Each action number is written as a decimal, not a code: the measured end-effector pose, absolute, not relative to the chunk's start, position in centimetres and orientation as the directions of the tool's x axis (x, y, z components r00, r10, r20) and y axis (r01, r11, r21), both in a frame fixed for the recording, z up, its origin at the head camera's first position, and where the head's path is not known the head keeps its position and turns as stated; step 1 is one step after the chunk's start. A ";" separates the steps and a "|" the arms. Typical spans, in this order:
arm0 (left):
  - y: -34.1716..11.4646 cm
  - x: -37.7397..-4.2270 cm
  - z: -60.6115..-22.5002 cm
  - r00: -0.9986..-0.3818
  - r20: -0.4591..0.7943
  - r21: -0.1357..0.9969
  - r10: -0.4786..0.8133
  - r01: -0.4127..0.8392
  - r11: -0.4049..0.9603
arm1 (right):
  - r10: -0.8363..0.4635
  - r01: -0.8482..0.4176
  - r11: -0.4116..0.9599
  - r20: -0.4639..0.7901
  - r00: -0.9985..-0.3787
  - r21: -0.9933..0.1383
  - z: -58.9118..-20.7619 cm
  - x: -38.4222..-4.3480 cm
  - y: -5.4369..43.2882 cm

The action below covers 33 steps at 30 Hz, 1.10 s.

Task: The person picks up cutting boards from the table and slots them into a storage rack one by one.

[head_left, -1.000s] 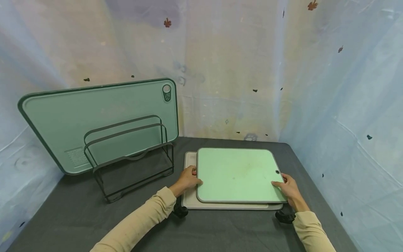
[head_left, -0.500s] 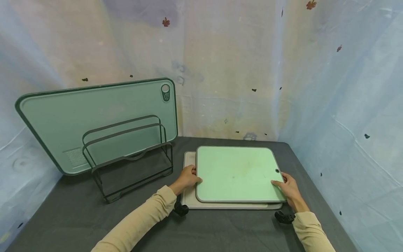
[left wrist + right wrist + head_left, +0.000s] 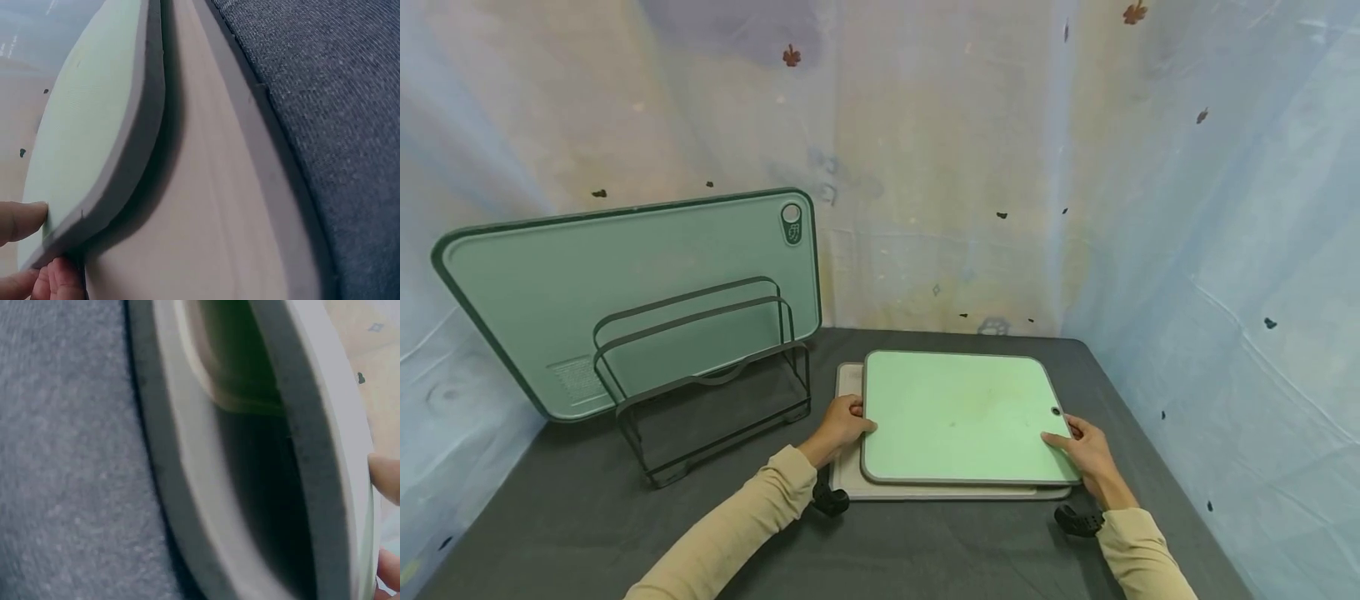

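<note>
A light green cutting board [image 3: 958,417] with a grey rim lies between both hands over a beige cutting board [image 3: 850,479]. My left hand [image 3: 842,423] pinches its left edge, thumb on top and fingers beneath, as the left wrist view shows. On the opposite edge, close to a small dark hole, my right hand [image 3: 1086,450] grips with the thumb on the face. In both wrist views a gap shows between the green board's rim [image 3: 134,144] and the beige board [image 3: 200,206] below it. The beige board is mostly covered.
To the left stands a dark wire rack [image 3: 715,408] with upright hoops. A large green cutting board [image 3: 625,267] with a dark rim rises on edge behind those hoops. Dark grey cloth [image 3: 925,550] covers the table, and pale patterned curtains [image 3: 940,167] hang around it.
Both hands keep their hold on the light green board, which has shifted only a touch to the left over the beige one. The rack and large board stay put.
</note>
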<state>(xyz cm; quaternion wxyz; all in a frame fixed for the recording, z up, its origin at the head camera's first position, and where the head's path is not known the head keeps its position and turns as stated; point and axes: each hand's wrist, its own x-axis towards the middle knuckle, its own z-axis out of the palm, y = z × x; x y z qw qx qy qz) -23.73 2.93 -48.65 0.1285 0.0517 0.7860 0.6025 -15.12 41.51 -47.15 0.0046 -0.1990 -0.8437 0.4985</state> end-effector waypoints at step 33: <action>2.1 -24.1 -44.4 -0.981 -0.068 0.971 0.180 -0.024 0.238 | 0.400 0.329 0.384 -0.166 -0.901 -0.863 -44.3 -15.3 40.6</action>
